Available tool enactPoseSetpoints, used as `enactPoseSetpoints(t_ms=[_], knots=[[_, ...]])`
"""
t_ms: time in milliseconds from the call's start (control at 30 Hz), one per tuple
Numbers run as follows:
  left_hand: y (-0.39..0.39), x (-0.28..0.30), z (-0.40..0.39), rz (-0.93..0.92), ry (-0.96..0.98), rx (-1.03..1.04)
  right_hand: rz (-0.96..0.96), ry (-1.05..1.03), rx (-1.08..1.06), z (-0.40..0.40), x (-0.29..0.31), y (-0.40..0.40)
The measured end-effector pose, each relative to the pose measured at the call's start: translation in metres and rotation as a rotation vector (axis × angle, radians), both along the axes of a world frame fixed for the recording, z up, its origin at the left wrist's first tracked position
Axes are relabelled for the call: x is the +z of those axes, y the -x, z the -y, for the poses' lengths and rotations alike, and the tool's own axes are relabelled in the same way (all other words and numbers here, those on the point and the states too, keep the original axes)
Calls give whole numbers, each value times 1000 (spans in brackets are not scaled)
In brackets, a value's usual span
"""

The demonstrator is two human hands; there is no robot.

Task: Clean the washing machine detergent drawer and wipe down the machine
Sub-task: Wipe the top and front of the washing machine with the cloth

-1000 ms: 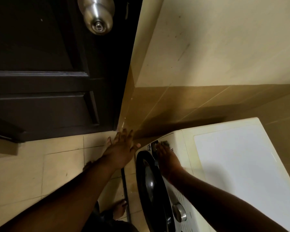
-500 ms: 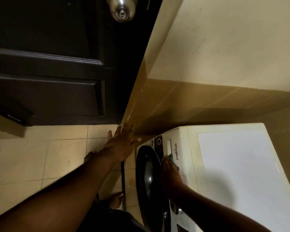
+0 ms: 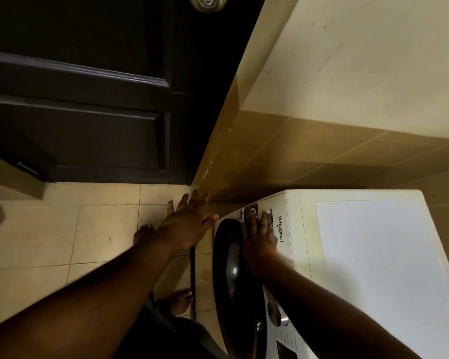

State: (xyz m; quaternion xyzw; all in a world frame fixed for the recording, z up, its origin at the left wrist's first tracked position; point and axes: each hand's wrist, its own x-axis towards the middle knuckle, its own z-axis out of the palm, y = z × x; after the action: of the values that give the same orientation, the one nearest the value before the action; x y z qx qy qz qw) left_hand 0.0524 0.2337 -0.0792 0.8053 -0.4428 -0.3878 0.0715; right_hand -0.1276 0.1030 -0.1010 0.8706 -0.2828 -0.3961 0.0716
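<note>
My right hand [image 3: 259, 239] lies flat on the front of the washing machine [image 3: 301, 229], up near the top. Its fingers are straight and press a small grey cloth [image 3: 271, 224] onto the soap drawer [image 3: 283, 221], right beside the name printed there. The grip is open, with the cloth under the fingers, not wrapped in them. The drawer looks pushed in, level with the front.

My left hand [image 3: 189, 224] is held out over the floor [image 3: 62, 229], just left of the machine. Its fingers are spread wide and hold nothing. I cannot tell if the fingertips touch the brown wall tiles [image 3: 296, 156].

Below my right hand is the round dark door of the machine [image 3: 231, 268]. Lower down is a shiny knob [image 3: 278, 313].

My bare feet [image 3: 182, 301] stand on the pale floor tiles. A thin dark hose [image 3: 193, 275] runs along the floor beside the machine.

A big dark door [image 3: 88, 112] stands behind, with a metal doorknob [image 3: 208, 2] at the very top.
</note>
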Motion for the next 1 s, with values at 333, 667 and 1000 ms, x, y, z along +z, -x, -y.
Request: enactPoseSetpoints(t_ms=[333,667,1000], knots=[[-8,8,11,-30,80,52,-14,-186,45,-31,10,58],[2,1,12,4,43,1,-115,-139,231,-14,60,54],[37,-4,25,-39,85,-26,-146,118,487,17,69,11]])
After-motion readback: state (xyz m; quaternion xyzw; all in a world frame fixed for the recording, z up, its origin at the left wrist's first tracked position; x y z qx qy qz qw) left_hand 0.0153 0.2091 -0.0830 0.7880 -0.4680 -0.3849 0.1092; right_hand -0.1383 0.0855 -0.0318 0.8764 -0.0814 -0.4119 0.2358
